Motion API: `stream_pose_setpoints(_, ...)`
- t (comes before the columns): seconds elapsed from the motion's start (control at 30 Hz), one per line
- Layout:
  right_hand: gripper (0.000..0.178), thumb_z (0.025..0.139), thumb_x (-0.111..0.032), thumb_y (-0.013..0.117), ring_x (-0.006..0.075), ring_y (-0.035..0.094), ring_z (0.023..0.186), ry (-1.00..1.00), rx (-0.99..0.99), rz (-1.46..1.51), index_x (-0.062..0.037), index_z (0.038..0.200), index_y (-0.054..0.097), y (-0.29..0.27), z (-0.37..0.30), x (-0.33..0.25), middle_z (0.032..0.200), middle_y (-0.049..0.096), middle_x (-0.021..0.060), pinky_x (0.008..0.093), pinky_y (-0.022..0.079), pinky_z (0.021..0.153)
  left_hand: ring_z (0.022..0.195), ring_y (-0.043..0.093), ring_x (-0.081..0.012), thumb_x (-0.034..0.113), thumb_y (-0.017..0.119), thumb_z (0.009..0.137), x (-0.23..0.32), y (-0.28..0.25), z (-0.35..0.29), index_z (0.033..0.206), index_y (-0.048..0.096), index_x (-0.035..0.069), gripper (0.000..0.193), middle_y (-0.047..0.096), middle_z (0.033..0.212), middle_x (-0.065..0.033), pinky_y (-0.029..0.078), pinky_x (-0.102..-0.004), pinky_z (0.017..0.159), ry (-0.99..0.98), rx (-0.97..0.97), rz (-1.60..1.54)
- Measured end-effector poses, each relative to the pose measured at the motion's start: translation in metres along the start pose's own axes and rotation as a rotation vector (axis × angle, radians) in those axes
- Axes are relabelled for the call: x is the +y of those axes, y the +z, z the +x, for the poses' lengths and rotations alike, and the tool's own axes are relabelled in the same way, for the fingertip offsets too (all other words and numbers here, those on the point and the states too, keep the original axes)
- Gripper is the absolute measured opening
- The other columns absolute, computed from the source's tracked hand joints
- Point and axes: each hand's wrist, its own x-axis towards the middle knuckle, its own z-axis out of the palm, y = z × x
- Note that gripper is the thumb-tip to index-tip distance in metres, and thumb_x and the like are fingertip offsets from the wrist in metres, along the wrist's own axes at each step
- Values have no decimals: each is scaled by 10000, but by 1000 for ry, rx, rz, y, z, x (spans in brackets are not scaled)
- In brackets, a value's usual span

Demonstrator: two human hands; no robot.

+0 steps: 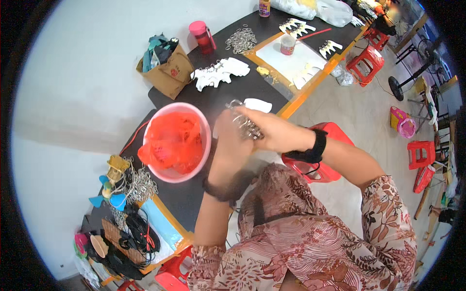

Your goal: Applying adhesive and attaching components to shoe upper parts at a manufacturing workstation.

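While both hands meet near the middle of the frame, a bunch of metal rings (248, 128) sits between them, over the tabletop (213, 99). The right hand (279, 132) has its grip curled around the bunch; the left hand (227, 133) is blurred against the other side, and whether its grip pinches anything cannot be told. Just beyond the hands lies a white piece (258, 105), with no rings visible on it.

Judged by how things lie, the work seems partway along. The row of white pieces (223, 72) above centre appears to carry rings along its edge already, and the pale pieces (297, 28) at the upper centre look similarly fitted, though too small to be sure. Much seems left unused: a loose ring heap (241, 40) lies at the upper centre, and a tangled ring pile (141, 185) at the left, near the pink basin (208, 133) with its red plastic bag (174, 138). The rings in hand appear not yet sorted or set down.
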Motion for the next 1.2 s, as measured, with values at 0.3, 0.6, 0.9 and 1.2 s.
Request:
stream_pose_setpoints(0.3,803,711,-36,699,209,547,1054,166,-180,1,-53,1404,294,-162,74,72,1180,550,155,322,432,905,894,603,-229,-89,627,684,-19,65,196,1275,313,-34,672,518,1068,-159,546,-295,663,-140,10,-73)
stream_pose_setpoints(0.6,785,702,-31,713,160,575,974,378,-282,-15,-23,1377,311,-321,129,212,1088,597,125,285,466,822,865,607,-190,-74,605,699,-44,159,382,1183,373,0,542,528,1013,-108,551,-303,659,-243,-96,-412)
stream_pose_setpoints(0.9,547,554,-80,786,214,630,805,334,-419,-47,-7,1045,555,-386,167,350,898,662,129,325,494,696,878,597,-210,-92,623,708,-82,218,477,1252,353,16,617,522,1066,-102,540,-332,733,-493,-190,-696)
stream_pose_setpoints(1.2,651,577,-49,768,179,594,827,520,-434,-271,16,1170,507,-386,180,428,952,618,108,299,494,691,836,626,-213,4,686,694,-152,284,527,1196,483,-81,548,602,1013,-152,534,-282,664,-575,48,-59)
